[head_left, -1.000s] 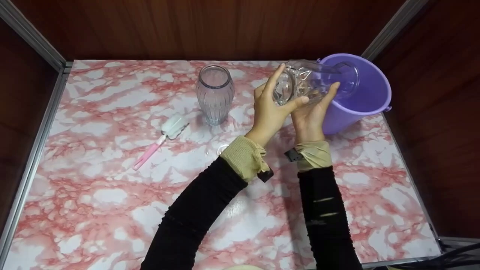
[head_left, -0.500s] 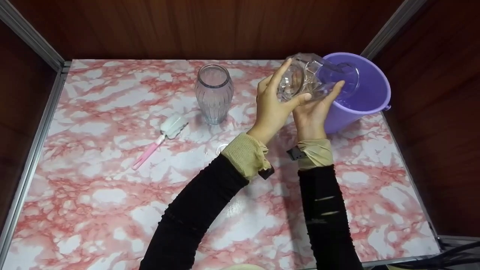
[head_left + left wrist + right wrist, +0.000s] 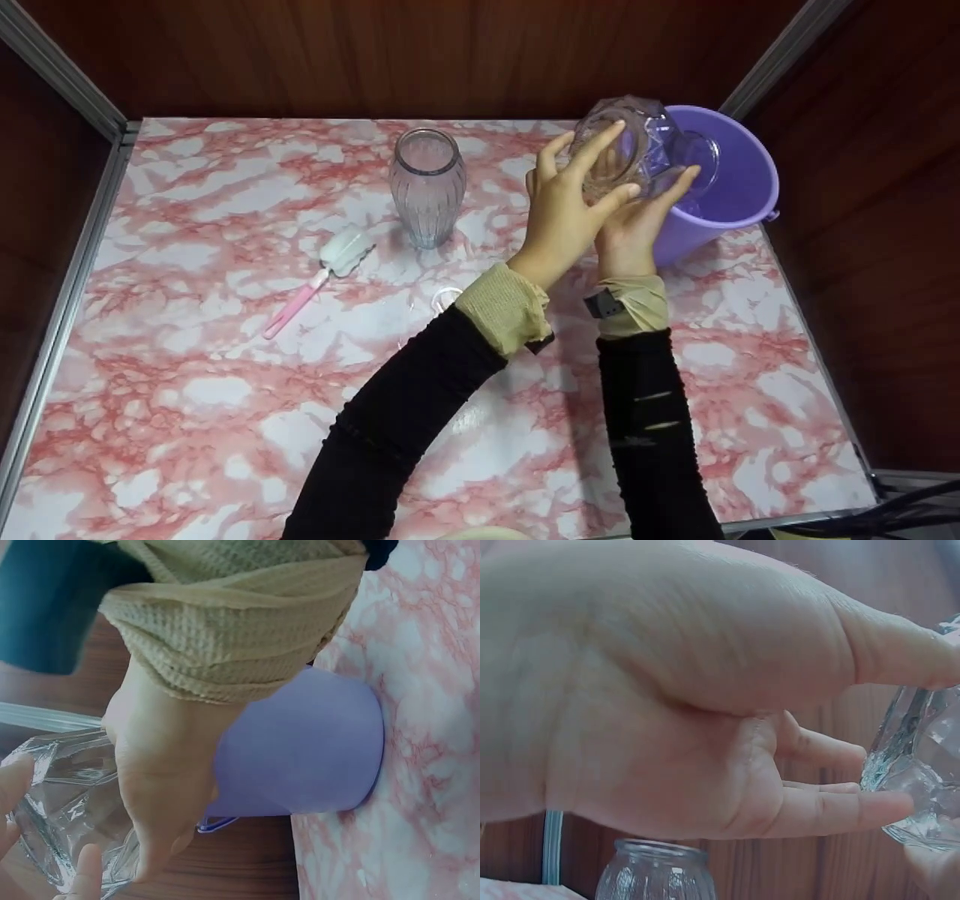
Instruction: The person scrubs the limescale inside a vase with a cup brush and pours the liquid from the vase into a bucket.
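Note:
Both hands hold a clear faceted glass vase (image 3: 664, 139), tipped over the purple bucket (image 3: 679, 244) with its mouth toward the bucket's inside. Around the thick base, the left hand (image 3: 566, 206) has its fingers and thumb spread and curved. Lower down the glass, the right hand (image 3: 634, 225) grips from below, its thumb along the near side. In the left wrist view the vase's facets (image 3: 71, 795) show beside the left hand (image 3: 165, 772). The right wrist view has the right hand (image 3: 705, 712) with fingertips at the glass (image 3: 930, 742).
A ribbed glass vase (image 3: 427, 187) stands upright left of the hands. Farther left lies a sponge brush (image 3: 296, 307) with a pink handle and white head. A pale ring (image 3: 448, 298) shows on the marbled tabletop (image 3: 225, 420). Wood-grain panels (image 3: 360, 60) enclose the back and sides.
The vase's base has risen and swung right and toward the camera, so the vase tilts more steeply into the bucket. Both hands have shifted slightly right with it.

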`<state>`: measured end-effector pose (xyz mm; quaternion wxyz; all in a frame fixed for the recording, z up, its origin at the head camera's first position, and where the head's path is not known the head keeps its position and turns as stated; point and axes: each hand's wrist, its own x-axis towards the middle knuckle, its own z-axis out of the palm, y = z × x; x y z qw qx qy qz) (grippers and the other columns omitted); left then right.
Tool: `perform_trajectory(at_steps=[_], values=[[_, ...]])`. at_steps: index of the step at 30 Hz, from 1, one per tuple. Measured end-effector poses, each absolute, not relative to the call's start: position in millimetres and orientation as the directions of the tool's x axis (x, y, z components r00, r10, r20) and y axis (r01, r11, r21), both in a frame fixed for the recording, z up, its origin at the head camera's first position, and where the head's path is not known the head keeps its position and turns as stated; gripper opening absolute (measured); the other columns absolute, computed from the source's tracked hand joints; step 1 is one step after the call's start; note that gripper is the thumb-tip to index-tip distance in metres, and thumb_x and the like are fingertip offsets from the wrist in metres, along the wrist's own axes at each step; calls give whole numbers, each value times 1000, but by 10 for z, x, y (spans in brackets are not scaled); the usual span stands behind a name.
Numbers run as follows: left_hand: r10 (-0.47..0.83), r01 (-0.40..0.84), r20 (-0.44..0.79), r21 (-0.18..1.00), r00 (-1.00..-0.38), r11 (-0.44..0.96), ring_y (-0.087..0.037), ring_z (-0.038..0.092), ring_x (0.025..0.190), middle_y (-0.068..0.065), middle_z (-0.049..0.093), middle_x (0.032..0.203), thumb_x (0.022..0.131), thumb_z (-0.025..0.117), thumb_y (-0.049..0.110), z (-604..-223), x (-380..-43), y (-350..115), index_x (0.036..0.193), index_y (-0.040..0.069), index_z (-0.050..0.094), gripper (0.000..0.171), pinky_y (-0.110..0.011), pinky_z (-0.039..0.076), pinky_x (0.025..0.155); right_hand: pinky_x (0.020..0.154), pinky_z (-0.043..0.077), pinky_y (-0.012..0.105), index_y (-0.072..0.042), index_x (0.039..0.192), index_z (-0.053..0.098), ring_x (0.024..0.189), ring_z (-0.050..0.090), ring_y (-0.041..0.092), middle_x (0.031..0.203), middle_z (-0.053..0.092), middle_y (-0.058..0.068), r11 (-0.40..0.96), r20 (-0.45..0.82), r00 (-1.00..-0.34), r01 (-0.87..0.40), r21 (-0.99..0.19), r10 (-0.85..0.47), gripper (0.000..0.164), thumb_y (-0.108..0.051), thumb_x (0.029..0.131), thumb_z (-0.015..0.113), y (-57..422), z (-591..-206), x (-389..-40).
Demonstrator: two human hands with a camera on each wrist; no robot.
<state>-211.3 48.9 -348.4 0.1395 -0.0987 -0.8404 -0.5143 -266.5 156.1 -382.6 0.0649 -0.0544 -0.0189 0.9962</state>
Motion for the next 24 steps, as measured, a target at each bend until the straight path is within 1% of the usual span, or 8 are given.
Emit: perform_trajectory(at_steps=[2, 5, 8, 11, 13, 16, 20, 24], values=[[27, 313, 342, 821, -939, 477, -23, 33, 142, -16, 32, 157, 89, 76, 41, -3483, -2106, 512, 150, 32, 50, 67, -26, 23, 112, 119, 32, 44, -10, 152, 40, 147, 36, 27, 153, 45, 13, -990, -91, -986, -137, -41, 140, 72, -62, 103, 38, 1565, -3824, -2655], [26, 315, 348, 812, -937, 491, -23, 41, 131, -16, 30, 159, 89, 76, 41, -3482, -2094, 547, 149, 33, 51, 65, -24, 28, 106, 122, 27, 43, -12, 156, 35, 149, 32, 28, 159, 38, 12, -988, -65, -986, -152, -28, 153, 72, -62, 104, 34, 1575, -3827, -2636], [26, 324, 359, 806, -933, 496, -21, 44, 120, -15, 29, 159, 90, 76, 40, -3487, -2090, 576, 148, 33, 53, 62, -22, 32, 99, 124, 22, 43, -12, 158, 31, 151, 27, 29, 163, 31, 12, -990, -34, -989, -143, -18, 144, 75, -64, 104, 30, 1582, -3828, -2631], [35, 348, 384, 790, -923, 505, -20, 43, 121, -15, 28, 160, 91, 75, 39, -3480, -2083, 598, 146, 32, 55, 59, -22, 32, 101, 125, 18, 42, -10, 159, 30, 152, 23, 32, 164, 28, 14, -992, -17, -992, -128, -5, 128, 80, -67, 102, 28, 1583, -3817, -2632], [46, 366, 401, 774, -915, 517, -22, 41, 127, -15, 28, 160, 92, 74, 38, -3472, -2080, 607, 145, 32, 56, 57, -24, 28, 107, 125, 17, 42, -10, 159, 29, 153, 22, 32, 164, 27, 15, -992, -9, -993, -121, 17, 121, 82, -69, 102, 28, 1586, -3806, -2635], [54, 376, 410, 766, -910, 522, -26, 38, 134, -16, 28, 160, 93, 73, 38, -3474, -2078, 612, 145, 31, 57, 55, -26, 24, 112, 125, 19, 41, -10, 158, 31, 152, 23, 30, 164, 29, 14, -992, -25, -992, -126, 25, 125, 82, -68, 102, 29, 1589, -3797, -2642], [47, 360, 389, 791, -920, 494, -26, 41, 130, -17, 28, 161, 94, 72, 37, -3534, -2085, 594, 146, 29, 56, 55, -26, 28, 109, 122, 26, 40, -9, 155, 37, 150, 31, 28, 160, 38, 13, -987, -58, -985, -160, -12, 160, 75, -64, 103, 33, 1592, -3820, -2647], [26, 348, 369, 848, -929, 401, -28, 38, 138, -19, 28, 160, 96, 70, 32, -3679, -2081, 563, 148, 23, 53, 56, -30, 25, 114, 118, 34, 42, -8, 150, 43, 144, 40, 28, 151, 48, 14, -990, -86, -986, -140, -32, 142, 70, -60, 103, 40, 1616, -3899, -2648]])
